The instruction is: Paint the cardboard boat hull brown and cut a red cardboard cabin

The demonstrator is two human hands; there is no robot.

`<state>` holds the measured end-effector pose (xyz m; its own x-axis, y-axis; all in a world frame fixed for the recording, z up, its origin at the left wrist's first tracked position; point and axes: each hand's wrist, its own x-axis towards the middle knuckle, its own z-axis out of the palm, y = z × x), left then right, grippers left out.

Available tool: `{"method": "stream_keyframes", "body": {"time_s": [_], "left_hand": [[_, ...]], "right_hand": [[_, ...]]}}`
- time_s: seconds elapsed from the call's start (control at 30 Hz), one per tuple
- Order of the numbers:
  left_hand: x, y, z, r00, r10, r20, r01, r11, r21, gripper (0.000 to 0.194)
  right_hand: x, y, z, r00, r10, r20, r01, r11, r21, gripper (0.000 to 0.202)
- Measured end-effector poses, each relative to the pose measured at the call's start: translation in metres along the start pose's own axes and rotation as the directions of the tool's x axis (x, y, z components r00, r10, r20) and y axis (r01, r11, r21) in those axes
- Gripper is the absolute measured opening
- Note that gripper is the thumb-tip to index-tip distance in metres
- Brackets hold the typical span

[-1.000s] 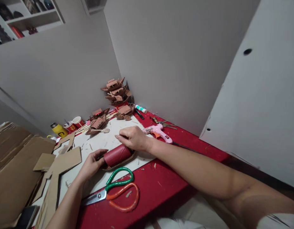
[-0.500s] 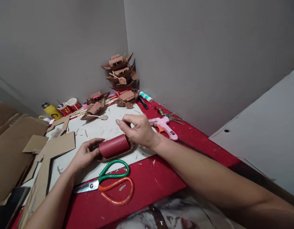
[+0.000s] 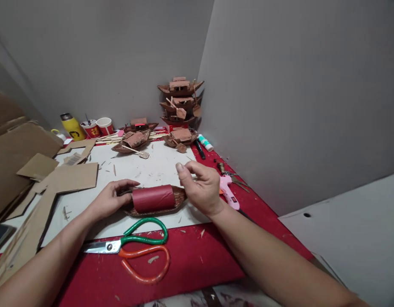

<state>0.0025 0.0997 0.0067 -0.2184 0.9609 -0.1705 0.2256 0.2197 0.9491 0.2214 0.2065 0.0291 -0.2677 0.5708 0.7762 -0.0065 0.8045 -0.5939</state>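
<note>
Head view: left hand's (image 3: pixel 109 199) fingers hold the red-roofed model boat (image 3: pixel 154 199), one o'clock from the scissors (image 3: pixel 120 243); right hand's (image 3: pixel 205 187) curl narrowly by its three-o'clock tip, contents unclear. Light bracing seems best.

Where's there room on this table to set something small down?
Mostly bare: the white board between the rear model boats and the red-covered model boat; also the red tabletop between the scissors and right forearm. Both carry scraps. Crowded: cardboard left, cups at back, glue gun right.
</note>
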Motion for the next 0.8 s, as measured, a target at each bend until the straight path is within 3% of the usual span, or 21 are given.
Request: {"method": "stream_keyframes", "body": {"time_s": [0.3,0.53,0.8], "left_hand": [[0.0,0.0,-0.003,0.998,0.051,0.022,-0.053,0.99,0.127,0.041],[0.002,-0.001,-0.006,0.995,0.05,0.087,-0.057,0.994,0.089,0.042],[0.006,-0.001,-0.006,0.99,0.074,0.117,-0.095,0.977,0.191,0.039]], "right_hand": [[0.004,0.004,-0.002,0.999,-0.039,-0.022,0.039,0.999,-0.016,0.035],[0.003,0.006,0.002,0.995,-0.101,0.001,0.101,0.993,-0.056,0.034],[0.003,0.017,0.006,0.996,-0.071,0.053,0.077,0.99,-0.117,0.035]]}}
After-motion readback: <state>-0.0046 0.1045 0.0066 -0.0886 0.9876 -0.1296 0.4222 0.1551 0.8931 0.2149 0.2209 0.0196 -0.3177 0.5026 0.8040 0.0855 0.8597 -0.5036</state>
